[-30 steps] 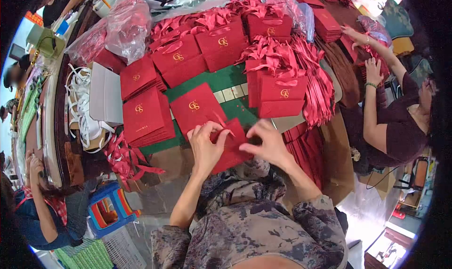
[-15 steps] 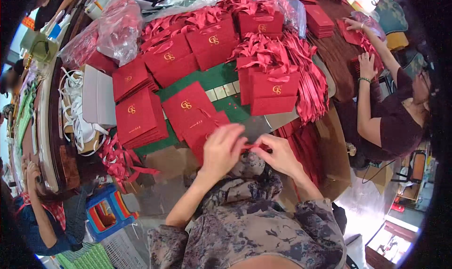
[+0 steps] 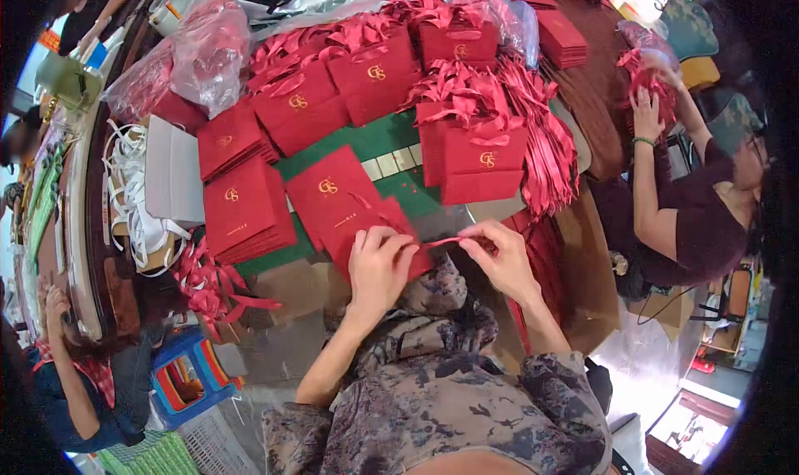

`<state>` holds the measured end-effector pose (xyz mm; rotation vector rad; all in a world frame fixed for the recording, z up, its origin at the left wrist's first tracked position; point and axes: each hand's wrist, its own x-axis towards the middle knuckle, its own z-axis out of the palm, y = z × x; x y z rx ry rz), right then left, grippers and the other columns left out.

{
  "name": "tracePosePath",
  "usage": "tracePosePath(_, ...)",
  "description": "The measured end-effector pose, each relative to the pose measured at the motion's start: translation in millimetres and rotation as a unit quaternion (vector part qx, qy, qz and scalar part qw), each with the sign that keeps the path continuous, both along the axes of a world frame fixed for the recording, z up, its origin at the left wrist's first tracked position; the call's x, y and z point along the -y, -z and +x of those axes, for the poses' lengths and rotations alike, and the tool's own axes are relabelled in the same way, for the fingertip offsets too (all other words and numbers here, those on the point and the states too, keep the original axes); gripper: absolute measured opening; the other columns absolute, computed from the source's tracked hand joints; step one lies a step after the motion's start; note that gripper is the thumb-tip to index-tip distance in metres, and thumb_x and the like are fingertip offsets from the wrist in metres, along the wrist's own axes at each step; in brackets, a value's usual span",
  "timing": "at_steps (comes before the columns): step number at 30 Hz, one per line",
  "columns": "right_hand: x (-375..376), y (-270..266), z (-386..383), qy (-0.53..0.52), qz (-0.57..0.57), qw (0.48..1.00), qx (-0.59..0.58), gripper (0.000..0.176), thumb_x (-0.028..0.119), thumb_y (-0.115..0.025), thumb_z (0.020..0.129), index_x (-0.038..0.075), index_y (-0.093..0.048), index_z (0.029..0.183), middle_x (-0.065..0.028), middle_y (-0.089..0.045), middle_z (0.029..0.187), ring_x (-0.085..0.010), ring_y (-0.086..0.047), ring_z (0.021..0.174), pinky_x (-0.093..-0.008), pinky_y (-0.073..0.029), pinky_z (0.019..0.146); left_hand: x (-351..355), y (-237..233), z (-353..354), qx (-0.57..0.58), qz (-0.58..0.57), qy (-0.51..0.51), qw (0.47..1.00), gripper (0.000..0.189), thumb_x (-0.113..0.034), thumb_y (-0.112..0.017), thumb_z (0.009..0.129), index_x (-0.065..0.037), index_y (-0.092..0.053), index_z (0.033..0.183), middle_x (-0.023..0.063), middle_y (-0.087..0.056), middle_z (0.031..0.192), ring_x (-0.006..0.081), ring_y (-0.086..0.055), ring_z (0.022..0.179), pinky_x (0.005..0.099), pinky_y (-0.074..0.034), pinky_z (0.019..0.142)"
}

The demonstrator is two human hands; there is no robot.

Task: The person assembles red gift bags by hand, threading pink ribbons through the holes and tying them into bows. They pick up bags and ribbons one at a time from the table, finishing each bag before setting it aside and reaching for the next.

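Note:
My left hand (image 3: pixel 379 267) is closed at the edge of a red paper bag (image 3: pixel 354 234), which lies flat in front of me. A red ribbon (image 3: pixel 443 242) stretches sideways from the bag, and my right hand (image 3: pixel 501 263) pinches its other end between thumb and fingers. What exactly the left fingertips grip is partly hidden. Beneath the held bag is another red bag (image 3: pixel 327 185) with a gold "GS" logo. Close by on the left stands a stack of flat red bags (image 3: pixel 241 209).
Finished-looking bags with ribbon handles (image 3: pixel 483 163) stand behind, beside a bundle of hanging ribbons (image 3: pixel 549 155). Loose red ribbons (image 3: pixel 218 288) lie at left, near a grey box (image 3: pixel 175 171). A co-worker (image 3: pixel 687 200) at right handles red ribbons. Another person's arm (image 3: pixel 73 375) shows at left.
My hands have moved apart, the right one shifting rightward and drawing the ribbon out straight. My left hand has lowered onto the bag. The co-worker's hands at right have come together.

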<state>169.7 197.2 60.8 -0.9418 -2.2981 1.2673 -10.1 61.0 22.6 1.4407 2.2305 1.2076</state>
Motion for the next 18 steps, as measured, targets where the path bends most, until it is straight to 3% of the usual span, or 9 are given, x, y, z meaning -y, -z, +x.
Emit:
tracePosePath(2,5,-4,-9,-0.016,0.021,1.0,-0.006,0.015,0.006,-0.073,0.089,0.003,-0.072,0.103,-0.0088,-0.067,0.089,-0.0179,-0.064,0.078,-0.0284,-0.049,0.066,-4,-18,6,-0.074,0.073,-0.024,0.994,0.017,-0.01,-0.077,0.082,-0.004,-0.073,0.098,0.0112,-0.068,0.094,0.0309,-0.062,0.085,0.0409,-0.05,0.08)
tracePosePath(5,14,-4,-20,-0.061,0.068,0.994,-0.057,0.015,0.004,-0.072,0.089,0.002,-0.071,0.104,-0.0086,-0.066,0.089,-0.0188,-0.063,0.077,-0.0288,-0.049,0.065,-4,-17,16,0.059,0.094,0.04,0.993,0.021,-0.01,-0.076,0.085,-0.005,-0.074,0.106,0.0107,-0.072,0.099,0.0242,-0.066,0.091,0.0365,-0.052,0.083)
tracePosePath(6,16,-9,-21,-0.067,0.031,0.997,-0.026,0.017,0.005,-0.07,0.091,0.001,-0.071,0.107,-0.0108,-0.067,0.093,-0.0209,-0.067,0.084,-0.0305,-0.053,0.074,-4,-11,18,0.054,0.093,0.029,0.994,0.021,-0.01,-0.076,0.085,-0.005,-0.074,0.106,0.0107,-0.072,0.099,0.0242,-0.066,0.091,0.0365,-0.052,0.083)
tracePosePath(8,15,-5,-21,-0.068,-0.026,0.996,-0.053,0.018,0.004,-0.07,0.091,0.001,-0.071,0.108,-0.0094,-0.067,0.094,-0.0188,-0.067,0.084,-0.0295,-0.052,0.075,-3,5,19,0.359,0.052,0.024,0.932,0.018,-0.012,-0.072,0.091,-0.001,-0.073,0.106,0.0076,-0.074,0.1,0.0128,-0.066,0.089,0.0288,-0.053,0.08)
tracePosePath(10,18,2,-19,-0.046,-0.181,0.976,-0.11,0.019,0.002,-0.071,0.091,0.001,-0.072,0.109,-0.0055,-0.066,0.096,-0.0134,-0.064,0.087,-0.0259,-0.051,0.076,-1,12,15,0.418,0.046,0.043,0.906,0.019,-0.013,-0.071,0.093,-0.001,-0.073,0.107,0.0063,-0.074,0.097,0.0109,-0.066,0.087,0.0271,-0.052,0.076)
tracePosePath(12,20,12,-19,-0.033,-0.22,0.968,-0.119,0.019,0.001,-0.071,0.091,0.001,-0.072,0.109,-0.0053,-0.066,0.095,-0.0132,-0.064,0.087,-0.0252,-0.051,0.077,0,15,15,0.503,0.065,0.07,0.859,0.018,-0.014,-0.069,0.096,0.0,-0.073,0.107,0.0009,-0.073,0.093,0.0063,-0.064,0.086,0.0242,-0.051,0.074)
tracePosePath(13,21,14,-21,-0.016,-0.259,0.957,-0.129,0.018,0.0,-0.071,0.091,0.001,-0.072,0.109,-0.0051,-0.065,0.095,-0.0129,-0.064,0.088,-0.0245,-0.05,0.078,0,16,17,0.503,0.065,0.067,0.859,0.018,-0.014,-0.069,0.096,0.0,-0.073,0.107,0.0009,-0.073,0.093,0.0063,-0.064,0.086,0.0242,-0.051,0.074)
tracePosePath(17,26,10,-33,-0.025,-0.142,0.978,-0.154,0.015,-0.003,-0.063,0.094,-0.001,-0.071,0.107,-0.0039,-0.066,0.096,-0.011,-0.062,0.087,-0.0243,-0.05,0.078,10,14,11,0.508,0.052,0.033,0.859,0.018,-0.014,-0.07,0.094,-0.002,-0.074,0.107,0.0046,-0.074,0.095,0.0118,-0.066,0.087,0.0261,-0.052,0.076)
tracePosePath(18,26,7,-33,-0.025,-0.142,0.978,-0.152,0.015,-0.003,-0.063,0.094,-0.001,-0.071,0.107,-0.0039,-0.066,0.096,-0.011,-0.062,0.087,-0.0243,-0.05,0.078,14,6,1,0.358,0.069,0.003,0.931,0.018,-0.013,-0.07,0.093,-0.002,-0.073,0.107,0.007,-0.073,0.095,0.0179,-0.067,0.088,0.0302,-0.052,0.078)
